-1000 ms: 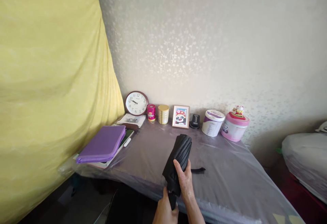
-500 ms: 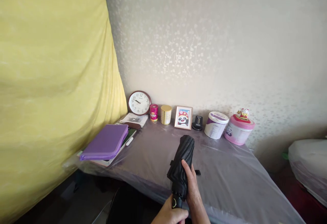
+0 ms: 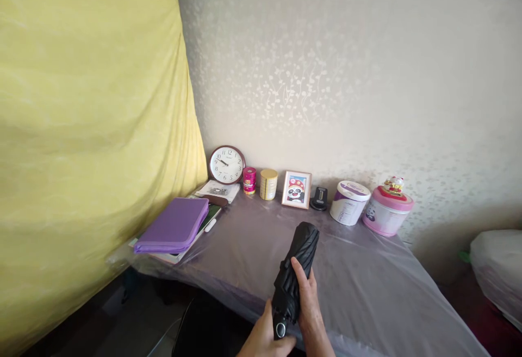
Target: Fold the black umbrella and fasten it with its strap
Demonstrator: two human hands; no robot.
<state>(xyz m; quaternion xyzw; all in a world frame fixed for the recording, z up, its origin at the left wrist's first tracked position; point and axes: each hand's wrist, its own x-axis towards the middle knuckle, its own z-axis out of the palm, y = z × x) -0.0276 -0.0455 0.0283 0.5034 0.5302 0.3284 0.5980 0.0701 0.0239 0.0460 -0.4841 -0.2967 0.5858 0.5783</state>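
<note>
A folded black umbrella (image 3: 300, 254) tilts up and away from me above the front edge of the table. My left hand (image 3: 267, 332) is closed round its handle, close to a round silver-rimmed button. Wrapped along the right side of the folded canopy is my right hand (image 3: 308, 294), its thumb lying on top of the cloth. The far fingers of both hands are partly hidden behind the umbrella.
Along the wall stand a clock (image 3: 227, 164), a pink tin (image 3: 249, 181), a yellow tin (image 3: 268, 185), a panda picture frame (image 3: 296, 189), a black stand (image 3: 319, 198) and two tubs (image 3: 349, 203). A purple folder (image 3: 173, 225) lies at left on the covered table (image 3: 367, 281).
My left hand has shifted up slightly on the handle, its thumb now beside the canopy's base. The umbrella has turned a little in my hands, and the dangling strap is out of sight.
</note>
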